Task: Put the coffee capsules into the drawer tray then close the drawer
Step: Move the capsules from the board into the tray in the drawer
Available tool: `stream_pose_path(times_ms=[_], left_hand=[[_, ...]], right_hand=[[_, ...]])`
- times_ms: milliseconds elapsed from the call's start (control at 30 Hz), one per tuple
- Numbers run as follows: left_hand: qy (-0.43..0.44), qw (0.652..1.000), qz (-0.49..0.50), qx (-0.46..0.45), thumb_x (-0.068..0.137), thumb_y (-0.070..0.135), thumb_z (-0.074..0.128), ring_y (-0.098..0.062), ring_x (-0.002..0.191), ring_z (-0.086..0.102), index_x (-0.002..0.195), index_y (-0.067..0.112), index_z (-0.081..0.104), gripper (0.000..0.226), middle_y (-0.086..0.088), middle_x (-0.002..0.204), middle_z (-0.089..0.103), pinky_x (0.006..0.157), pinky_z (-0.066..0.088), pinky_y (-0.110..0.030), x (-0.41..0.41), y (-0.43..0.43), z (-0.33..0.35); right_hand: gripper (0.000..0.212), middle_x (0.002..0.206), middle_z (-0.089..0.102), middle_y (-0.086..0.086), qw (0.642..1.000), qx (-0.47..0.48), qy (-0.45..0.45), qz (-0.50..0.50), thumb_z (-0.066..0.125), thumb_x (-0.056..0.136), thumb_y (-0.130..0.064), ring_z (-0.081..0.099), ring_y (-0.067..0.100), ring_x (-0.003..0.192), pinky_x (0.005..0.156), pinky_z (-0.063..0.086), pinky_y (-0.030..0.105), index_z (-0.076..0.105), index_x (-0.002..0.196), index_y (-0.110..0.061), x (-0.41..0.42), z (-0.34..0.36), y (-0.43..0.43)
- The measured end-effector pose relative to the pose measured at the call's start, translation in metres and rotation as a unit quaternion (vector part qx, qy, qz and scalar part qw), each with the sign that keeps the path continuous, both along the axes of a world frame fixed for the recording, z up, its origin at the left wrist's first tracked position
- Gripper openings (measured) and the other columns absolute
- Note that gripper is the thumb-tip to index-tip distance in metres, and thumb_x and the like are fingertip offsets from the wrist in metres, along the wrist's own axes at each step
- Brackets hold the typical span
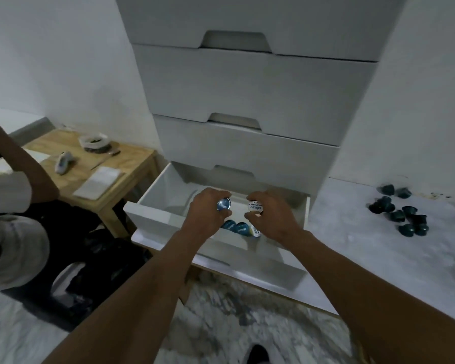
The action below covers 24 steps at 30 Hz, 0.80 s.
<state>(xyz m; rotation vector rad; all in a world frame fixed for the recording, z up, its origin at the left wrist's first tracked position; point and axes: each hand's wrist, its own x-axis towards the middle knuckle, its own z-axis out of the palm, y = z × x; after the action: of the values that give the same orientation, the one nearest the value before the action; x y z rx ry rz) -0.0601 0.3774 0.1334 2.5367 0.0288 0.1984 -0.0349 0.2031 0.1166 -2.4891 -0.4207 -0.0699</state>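
The bottom drawer (153, 215) of a white drawer unit stands pulled open. Both my hands hover over its inside. My left hand (208, 211) grips a blue-lidded coffee capsule (223, 204). A white-lidded capsule (255, 206) is pinched in the fingers of my right hand (273, 216). Below the hands, three capsules (241, 229) lie on the drawer floor near its front wall, lids facing up. A pile of several dark teal capsules (401, 212) rests on the white counter to the right of the unit.
Three shut drawers (247, 93) rise above the open one. A low wooden table (90, 164) with papers, a bowl and a small tool stands at left. Another person's arm and leg (13, 195) sit at the far left. Marble floor lies below.
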Motion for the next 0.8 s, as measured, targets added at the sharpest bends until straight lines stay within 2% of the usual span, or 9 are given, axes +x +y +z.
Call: stream_pose_path(times_ms=[133,267,333,467,633,733,800], left_hand=[[0.027,0.999,-0.008,0.019,0.08,0.018,0.071,-0.024,0.105,0.059,0.122,0.015,0.059,0.044,-0.01,0.117,0.063,0.094,0.042,-0.028,0.023,0.02,-0.009],[0.07,0.997,0.002,0.024,0.077,0.018,0.073,-0.024,0.093,0.061,0.116,0.015,0.058,0.042,-0.011,0.108,0.064,0.08,0.049,-0.029,0.05,0.038,-0.017],[0.089,0.995,-0.021,0.045,0.076,0.016,0.074,-0.023,0.097,0.059,0.116,0.016,0.059,0.042,-0.01,0.112,0.061,0.083,0.047,-0.026,0.065,0.047,-0.022],[0.094,0.989,-0.073,0.092,0.08,0.02,0.071,-0.02,0.102,0.055,0.121,0.02,0.057,0.043,-0.004,0.118,0.054,0.08,0.037,-0.019,0.088,0.065,-0.031],[0.116,0.977,-0.132,0.124,0.081,0.022,0.069,-0.02,0.103,0.056,0.123,0.018,0.056,0.045,-0.005,0.121,0.059,0.084,0.041,-0.022,0.111,0.092,-0.042],[0.129,0.963,-0.184,0.149,0.081,0.023,0.067,-0.021,0.104,0.056,0.125,0.019,0.054,0.046,-0.005,0.125,0.051,0.09,0.045,-0.027,0.123,0.102,-0.05],[0.123,0.954,-0.213,0.168,0.082,0.025,0.066,-0.021,0.106,0.054,0.126,0.02,0.052,0.046,-0.004,0.126,0.048,0.09,0.046,-0.03,0.127,0.106,-0.054]], right_hand=[[0.041,0.117,0.058,0.009,0.999,-0.025,0.02,0.017,0.069,0.082,-0.023,0.054,0.024,0.105,0.087,0.04,0.029,0.058,0.121,-0.019,0.025,-0.013,0.022],[0.043,0.118,0.058,0.008,0.998,-0.025,0.049,0.019,0.07,0.08,-0.022,0.056,0.025,0.103,0.086,0.045,0.032,0.056,0.12,-0.016,0.051,-0.026,0.043],[0.04,0.115,0.06,0.009,0.997,-0.03,0.067,0.024,0.07,0.078,-0.021,0.057,0.026,0.1,0.082,0.045,0.03,0.058,0.116,-0.016,0.064,-0.035,0.052],[0.046,0.12,0.055,0.011,0.993,-0.05,0.102,0.023,0.067,0.081,-0.017,0.057,0.028,0.105,0.087,0.046,0.032,0.055,0.125,-0.018,0.079,-0.048,0.065],[0.046,0.12,0.052,0.011,0.989,-0.065,0.129,0.001,0.067,0.08,-0.011,0.054,0.027,0.108,0.087,0.04,0.026,0.056,0.125,-0.018,0.088,-0.061,0.08],[0.045,0.114,0.052,0.011,0.989,-0.053,0.132,-0.031,0.069,0.078,-0.012,0.056,0.026,0.103,0.079,0.036,0.018,0.059,0.121,-0.019,0.09,-0.065,0.091],[0.044,0.113,0.051,0.01,0.988,-0.053,0.136,-0.046,0.07,0.078,-0.016,0.056,0.026,0.102,0.079,0.034,0.017,0.059,0.12,-0.021,0.089,-0.067,0.098]])
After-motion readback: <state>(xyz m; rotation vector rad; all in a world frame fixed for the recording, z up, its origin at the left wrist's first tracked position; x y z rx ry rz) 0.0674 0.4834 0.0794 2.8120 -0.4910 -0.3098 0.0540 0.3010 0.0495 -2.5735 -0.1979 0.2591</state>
